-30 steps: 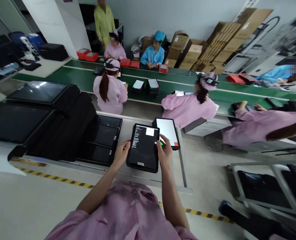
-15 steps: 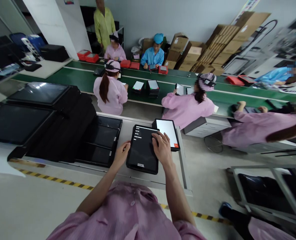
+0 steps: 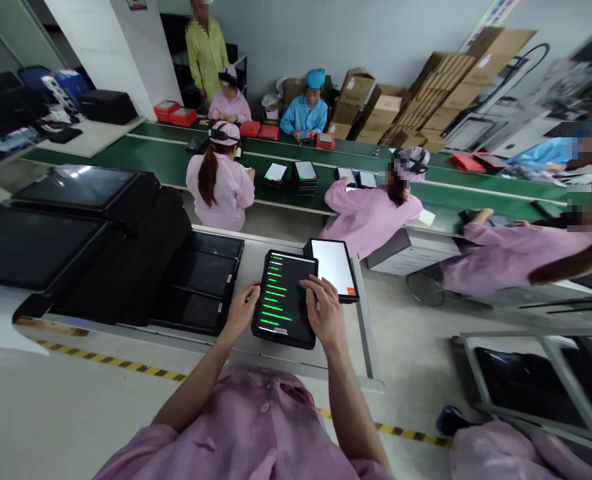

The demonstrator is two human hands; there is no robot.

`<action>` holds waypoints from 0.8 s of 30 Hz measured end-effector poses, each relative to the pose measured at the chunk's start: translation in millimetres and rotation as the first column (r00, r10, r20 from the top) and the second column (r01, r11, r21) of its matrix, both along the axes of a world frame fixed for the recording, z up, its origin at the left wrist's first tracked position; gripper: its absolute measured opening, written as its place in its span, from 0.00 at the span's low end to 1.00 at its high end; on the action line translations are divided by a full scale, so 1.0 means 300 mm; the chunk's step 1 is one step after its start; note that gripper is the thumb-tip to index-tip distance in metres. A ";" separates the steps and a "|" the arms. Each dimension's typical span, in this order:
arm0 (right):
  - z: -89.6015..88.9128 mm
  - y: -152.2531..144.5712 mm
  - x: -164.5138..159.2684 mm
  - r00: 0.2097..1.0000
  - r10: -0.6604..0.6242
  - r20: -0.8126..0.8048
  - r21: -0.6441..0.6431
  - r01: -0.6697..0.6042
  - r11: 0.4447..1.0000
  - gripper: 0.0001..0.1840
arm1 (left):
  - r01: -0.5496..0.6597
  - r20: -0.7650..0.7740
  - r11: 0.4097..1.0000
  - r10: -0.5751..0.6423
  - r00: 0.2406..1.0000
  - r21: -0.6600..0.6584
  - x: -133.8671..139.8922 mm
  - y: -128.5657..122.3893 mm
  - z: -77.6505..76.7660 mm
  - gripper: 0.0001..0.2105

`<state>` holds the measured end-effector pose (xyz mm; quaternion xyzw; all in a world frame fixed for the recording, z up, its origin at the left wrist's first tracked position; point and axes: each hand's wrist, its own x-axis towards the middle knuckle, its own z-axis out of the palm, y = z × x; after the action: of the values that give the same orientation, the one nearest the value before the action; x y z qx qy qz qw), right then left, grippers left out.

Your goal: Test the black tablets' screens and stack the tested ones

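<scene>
A black tablet (image 3: 286, 300) lies in front of me on top of a dark stack, its screen showing lines of green text on black. At its left edge is my left hand (image 3: 241, 310), closed, fingers bent against the side. Over the right part of the screen is my right hand (image 3: 323, 310), open, with fingers apart and slightly curved; whether a fingertip touches the glass I cannot tell. Just beyond, to the right, a tablet with a white lit screen (image 3: 332, 263) tops another stack. Dark tablets (image 3: 203, 267) lie to the left of my left hand.
Piled dark screens (image 3: 41, 243) fill the left of the grey table (image 3: 256, 243). Beyond runs a green conveyor bench (image 3: 156, 150) with several co-workers seated along it. Cardboard boxes (image 3: 439, 93) lean at the back wall. A metal cart (image 3: 469, 360) stands at right.
The tablet's screen has gone from a short white menu to a list of green lines. My right hand has shifted slightly left and down. My left hand is about where it was.
</scene>
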<state>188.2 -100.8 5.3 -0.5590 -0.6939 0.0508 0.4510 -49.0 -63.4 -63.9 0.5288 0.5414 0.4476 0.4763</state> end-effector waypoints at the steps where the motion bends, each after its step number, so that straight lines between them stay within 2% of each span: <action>1: 0.001 -0.003 -0.004 1.000 0.006 -0.001 -0.003 -0.006 1.000 0.17 | 0.001 0.004 1.000 -0.001 1.000 0.003 0.000 0.000 -0.001 0.20; 9: -0.004 0.000 -0.009 1.000 0.005 -0.023 0.006 -0.005 1.000 0.18 | 0.014 0.015 1.000 -0.014 1.000 0.024 0.001 0.001 0.009 0.21; 14: -0.012 0.018 0.000 0.995 0.057 0.079 -0.029 -0.055 0.998 0.18 | 0.003 0.007 1.000 -0.003 1.000 0.026 -0.013 0.001 0.006 0.21; 16: -0.012 0.008 0.003 0.996 0.046 0.073 -0.020 -0.044 0.999 0.19 | 0.011 0.000 1.000 -0.011 1.000 0.022 -0.026 0.001 0.005 0.22; 18: -0.017 -0.013 0.012 1.000 -0.031 0.004 -0.013 0.031 0.999 0.20 | 0.022 -0.025 1.000 -0.022 0.999 0.006 -0.039 0.001 0.012 0.23; 20: -0.032 -0.036 0.032 0.985 -0.132 -0.108 -0.059 0.126 0.990 0.21 | 0.029 -0.071 1.000 -0.029 0.997 0.000 -0.050 0.000 0.027 0.23; 22: -0.058 -0.051 0.062 0.950 -0.207 -0.233 -0.177 0.168 0.970 0.25 | 0.043 -0.123 0.999 -0.042 0.992 0.006 -0.054 -0.002 0.049 0.23; 24: -0.091 -0.058 0.095 0.899 -0.237 -0.369 -0.336 0.109 0.936 0.30 | 0.063 -0.162 0.998 -0.061 0.985 0.012 -0.050 -0.006 0.074 0.23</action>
<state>216.8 -118.2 -21.9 -0.6597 -0.5164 0.2315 0.4946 -63.9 -65.2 -41.8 0.5840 0.5578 0.3927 0.4400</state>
